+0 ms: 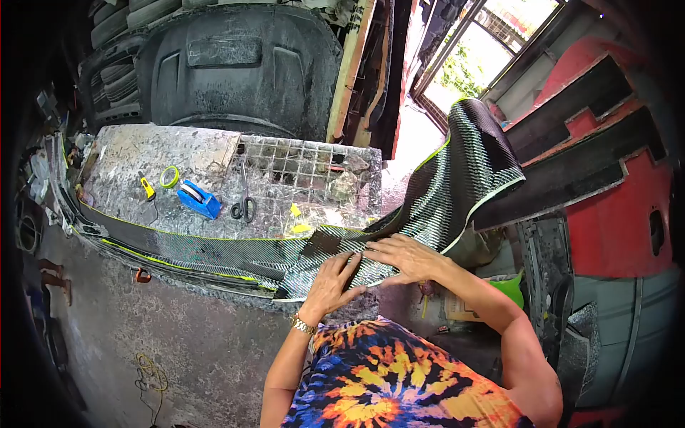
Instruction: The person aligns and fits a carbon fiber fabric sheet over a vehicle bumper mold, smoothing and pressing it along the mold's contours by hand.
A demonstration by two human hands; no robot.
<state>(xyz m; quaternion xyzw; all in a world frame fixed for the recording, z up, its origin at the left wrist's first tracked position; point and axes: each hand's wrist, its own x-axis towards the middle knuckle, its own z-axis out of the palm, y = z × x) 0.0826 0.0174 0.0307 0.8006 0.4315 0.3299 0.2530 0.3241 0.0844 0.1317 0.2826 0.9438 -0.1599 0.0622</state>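
Observation:
My left hand (332, 284) lies on black woven carbon-fibre cloth (435, 192), thumb and fingers apart. Beside it, my right hand (403, 257) rests with its fingers stretched out over the same cloth. The cloth is edged with yellow-green and white. From under my hands it rises to the right into a large loose curl. To the left it overlaps a long, curved dark part (185, 246) that runs along the front of the workbench (135, 153). What lies under the cloth at my hands is hidden.
On the workbench are scissors (245, 203), a blue tape dispenser (199, 199), a green tape roll (170, 177) and a yellow cutter (147, 187). A dark car bonnet (232, 78) stands behind. Red and black panels (621, 228) are at right. A yellow cord (151, 374) lies on the floor.

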